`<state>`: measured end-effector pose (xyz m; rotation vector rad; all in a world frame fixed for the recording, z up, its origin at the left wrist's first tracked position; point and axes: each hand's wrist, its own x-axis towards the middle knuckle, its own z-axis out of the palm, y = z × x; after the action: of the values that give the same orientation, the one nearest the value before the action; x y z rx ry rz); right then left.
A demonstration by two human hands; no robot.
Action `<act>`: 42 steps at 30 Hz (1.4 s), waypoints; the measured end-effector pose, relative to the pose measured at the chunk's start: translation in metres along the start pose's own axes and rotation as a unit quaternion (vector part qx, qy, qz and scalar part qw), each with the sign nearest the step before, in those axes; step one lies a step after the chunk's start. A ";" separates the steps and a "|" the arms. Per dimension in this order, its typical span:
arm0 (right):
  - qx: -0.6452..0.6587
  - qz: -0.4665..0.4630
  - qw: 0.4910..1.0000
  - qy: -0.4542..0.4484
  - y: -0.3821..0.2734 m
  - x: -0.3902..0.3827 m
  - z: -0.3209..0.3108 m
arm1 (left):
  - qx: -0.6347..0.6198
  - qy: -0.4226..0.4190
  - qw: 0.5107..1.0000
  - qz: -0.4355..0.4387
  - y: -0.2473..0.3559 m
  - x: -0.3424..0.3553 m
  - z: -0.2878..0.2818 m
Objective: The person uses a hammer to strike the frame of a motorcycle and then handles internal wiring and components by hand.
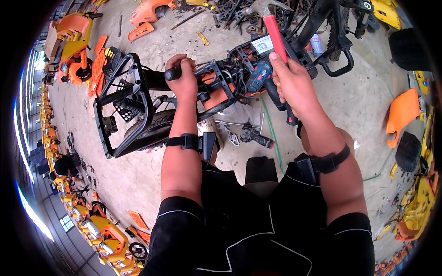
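My right hand is closed round the red handle of a claw hammer, raised head-up over a partly stripped black vehicle frame. My left hand grips a black cylindrical grip above that frame. A blue power tool rests among cables and an orange panel on the frame, just left of my right hand. Below, a dark drill lies on the floor beside metal parts.
Loose metal parts lie heaped at the top. Orange-yellow vehicles line the left, where a person in dark clothing crouches. An orange panel, black pieces and a spray can are on the right.
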<state>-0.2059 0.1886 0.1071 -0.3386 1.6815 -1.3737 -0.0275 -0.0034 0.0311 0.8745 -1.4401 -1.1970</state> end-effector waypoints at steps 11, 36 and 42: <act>0.000 0.011 1.000 0.010 0.003 0.002 -0.006 | -0.039 0.028 0.999 0.004 0.002 0.005 0.002; -0.037 0.001 0.999 -0.006 0.007 0.002 -0.001 | -0.030 0.019 0.999 -0.003 -0.004 0.003 0.002; -0.083 -0.030 0.996 0.002 0.017 0.004 0.002 | -0.027 0.009 1.000 0.009 -0.008 -0.009 0.001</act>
<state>-0.2012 0.1903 0.0899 -0.4844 1.8054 -1.2816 -0.0274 0.0033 0.0211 0.8321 -1.3920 -1.2071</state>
